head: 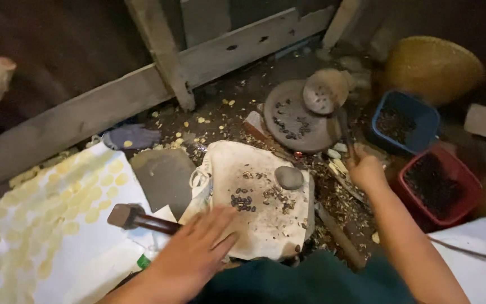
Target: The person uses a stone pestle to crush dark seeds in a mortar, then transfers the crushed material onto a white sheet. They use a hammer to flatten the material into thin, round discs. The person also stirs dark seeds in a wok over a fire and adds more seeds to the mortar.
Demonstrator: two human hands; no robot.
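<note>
My left hand lies flat with fingers spread on the near edge of a dirty white cloth pad, next to several dark seeds and a grey stone. A small hammer lies just left of that hand. My right hand grips the handle of a round ladle, whose bowl carries dark seeds above a round flat pan with more seeds on it.
A blue tub and a red tub with dark contents stand at the right, a woven yellow basket behind them. Wooden boards cross the back. A spotted white sheet lies left, beside a grey slab.
</note>
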